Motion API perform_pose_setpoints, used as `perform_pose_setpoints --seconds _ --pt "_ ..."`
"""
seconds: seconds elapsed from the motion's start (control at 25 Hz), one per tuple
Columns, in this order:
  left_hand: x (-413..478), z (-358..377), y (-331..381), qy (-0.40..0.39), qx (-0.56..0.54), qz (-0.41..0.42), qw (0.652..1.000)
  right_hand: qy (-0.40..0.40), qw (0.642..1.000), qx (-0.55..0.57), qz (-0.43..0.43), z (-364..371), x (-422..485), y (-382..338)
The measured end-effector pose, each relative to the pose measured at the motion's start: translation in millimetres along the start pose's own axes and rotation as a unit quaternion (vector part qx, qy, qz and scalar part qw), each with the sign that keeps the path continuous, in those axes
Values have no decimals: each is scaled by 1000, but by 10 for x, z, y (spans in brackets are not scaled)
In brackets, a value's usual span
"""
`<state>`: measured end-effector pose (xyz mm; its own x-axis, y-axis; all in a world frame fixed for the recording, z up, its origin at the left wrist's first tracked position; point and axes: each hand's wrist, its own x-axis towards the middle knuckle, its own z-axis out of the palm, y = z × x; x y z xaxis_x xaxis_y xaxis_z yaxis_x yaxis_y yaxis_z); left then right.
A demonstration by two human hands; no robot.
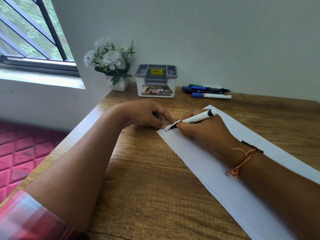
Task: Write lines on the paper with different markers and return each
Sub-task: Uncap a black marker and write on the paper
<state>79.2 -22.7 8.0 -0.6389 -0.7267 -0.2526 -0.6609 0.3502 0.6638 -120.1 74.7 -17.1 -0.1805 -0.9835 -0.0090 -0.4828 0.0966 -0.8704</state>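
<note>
A long white paper (pixel 225 179) lies slantwise on the wooden desk (pixel 147 170). My right hand (pixel 202 134) grips a white marker with black ends (pixel 195 118), its black tip touching the paper's far left corner, where a few black marks (pixel 167 130) show. My left hand (pixel 145 115) rests beside that corner, one fingertip pressing the paper's edge. Its other fingers curl round a small dark piece (pixel 156 116), seemingly the marker's cap. Several other markers (pixel 207 91), blue, black and green, lie together by the wall.
A grey-and-white desk organiser (pixel 156 81) stands at the back by the wall, with a white pot of white flowers (pixel 112 63) to its left. The desk's left edge drops to a red quilted mattress (pixel 22 153). A barred window (pixel 31 32) fills the upper left.
</note>
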Motion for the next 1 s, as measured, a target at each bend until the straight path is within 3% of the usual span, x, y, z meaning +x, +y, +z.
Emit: perform_pose_setpoints --seconds 1.0 --pt "-1 -6 7 -3 1 3 1000 24 1000 5 0 -12 -9 -10"
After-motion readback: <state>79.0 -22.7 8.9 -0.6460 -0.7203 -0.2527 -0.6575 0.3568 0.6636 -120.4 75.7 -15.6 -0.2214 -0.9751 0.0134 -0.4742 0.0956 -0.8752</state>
